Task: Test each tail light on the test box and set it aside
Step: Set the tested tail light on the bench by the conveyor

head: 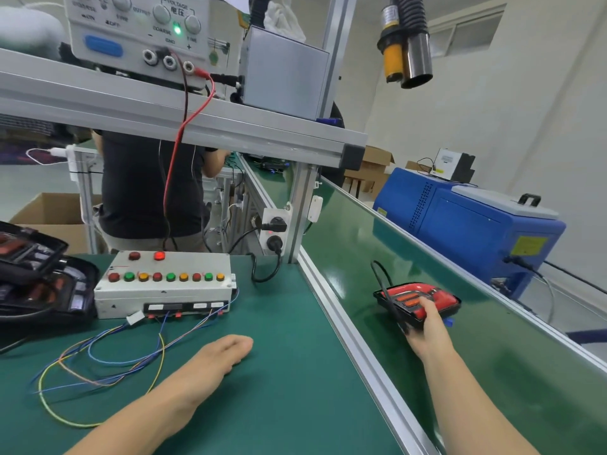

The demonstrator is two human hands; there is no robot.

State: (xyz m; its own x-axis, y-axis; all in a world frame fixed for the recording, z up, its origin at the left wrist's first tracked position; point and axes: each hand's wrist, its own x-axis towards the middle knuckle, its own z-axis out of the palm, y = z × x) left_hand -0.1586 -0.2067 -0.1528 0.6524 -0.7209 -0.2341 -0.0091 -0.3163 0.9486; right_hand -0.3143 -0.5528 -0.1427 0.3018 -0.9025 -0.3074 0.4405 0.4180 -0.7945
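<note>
Main risk as I read it: the red tail light in its black plastic housing point(417, 302) sits on the glossy green conveyor belt point(361, 251) with its black cable point(382, 277) trailing up behind it. If I let go carelessly the cable could drag or tip the unit, or snag my fingers as I pull away. The belt may carry it off; I cannot tell whether it runs.

My right hand point(427, 326) grips the near edge of the tail light, thumb on top, fingers curled under. My left hand point(226, 353) lies flat and relaxed on the green counter point(289, 372), holding nothing, just beside the loose coloured test wires point(98, 359).

The grey test box with coloured indicator lamps point(164, 284) stands well apart from the light, across the aluminium rail point(345, 326).
</note>
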